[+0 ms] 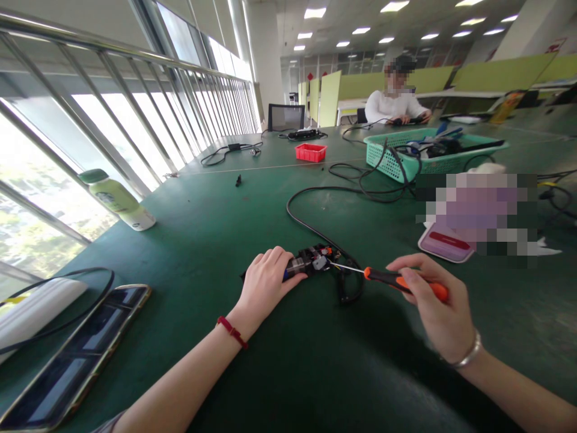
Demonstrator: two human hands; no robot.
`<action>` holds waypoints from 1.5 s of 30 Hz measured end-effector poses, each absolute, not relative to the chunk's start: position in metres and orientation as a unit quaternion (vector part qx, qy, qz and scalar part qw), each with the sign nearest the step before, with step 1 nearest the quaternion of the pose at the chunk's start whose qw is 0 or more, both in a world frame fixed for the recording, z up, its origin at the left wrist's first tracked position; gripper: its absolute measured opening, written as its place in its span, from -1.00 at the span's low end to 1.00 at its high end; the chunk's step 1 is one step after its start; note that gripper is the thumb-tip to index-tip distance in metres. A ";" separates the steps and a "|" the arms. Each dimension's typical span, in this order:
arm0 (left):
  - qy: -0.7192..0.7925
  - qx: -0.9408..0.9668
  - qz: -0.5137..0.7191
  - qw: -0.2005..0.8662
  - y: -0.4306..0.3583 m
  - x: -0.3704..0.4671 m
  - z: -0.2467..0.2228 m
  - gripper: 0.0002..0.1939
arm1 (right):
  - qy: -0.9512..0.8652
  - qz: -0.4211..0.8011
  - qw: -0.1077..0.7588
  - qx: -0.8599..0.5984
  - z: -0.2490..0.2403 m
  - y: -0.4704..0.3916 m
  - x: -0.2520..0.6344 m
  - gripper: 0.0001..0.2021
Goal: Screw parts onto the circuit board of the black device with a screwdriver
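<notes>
On the green table, my left hand point(267, 278) is wrapped round a dark cylindrical device point(299, 263) with its inner parts and small wires exposed at the right end. A black cable runs from near that end. My right hand point(435, 300) grips an orange and black screwdriver point(383, 276), held nearly level and pointing left. The thin shaft reaches the device's exposed parts near a small grey piece point(320, 262); whether the tip touches a screw is too small to tell. A black handle-like part point(345, 290) lies just below the device's right end.
A phone point(81, 355) and white object point(40, 310) lie at left, near a bottle point(118, 199). Farther back are a red tray point(311, 153), a green basket point(392, 162) with tools, and tangled cables. A purple item point(446, 242) lies right. A person point(392, 107) sits across the table.
</notes>
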State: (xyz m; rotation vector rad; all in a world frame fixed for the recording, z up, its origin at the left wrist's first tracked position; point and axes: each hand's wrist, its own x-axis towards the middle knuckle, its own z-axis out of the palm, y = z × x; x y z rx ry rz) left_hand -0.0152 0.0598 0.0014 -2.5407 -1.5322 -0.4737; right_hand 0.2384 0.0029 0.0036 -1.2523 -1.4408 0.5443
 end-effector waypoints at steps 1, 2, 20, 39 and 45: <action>-0.508 -0.844 -0.157 0.069 0.060 -0.015 0.001 -0.68 | -0.604 0.232 0.553 -0.525 0.004 0.002 0.238 -0.94; -0.507 -0.845 -0.158 0.070 0.060 -0.015 0.001 -0.69 | -0.599 0.228 0.568 -0.515 0.004 0.002 0.237 -0.92; -0.502 -0.845 -0.168 0.072 0.060 -0.016 0.001 -0.70 | -0.617 0.118 0.582 -0.516 0.007 0.005 0.236 -0.79; -0.491 -0.854 -0.142 0.096 0.057 -0.016 0.004 -0.73 | -0.612 0.120 0.608 -0.491 0.005 0.009 0.242 -0.72; -0.493 -0.856 -0.136 0.074 0.058 -0.016 0.003 -0.73 | -0.661 0.065 0.545 -0.512 0.011 0.006 0.240 -0.85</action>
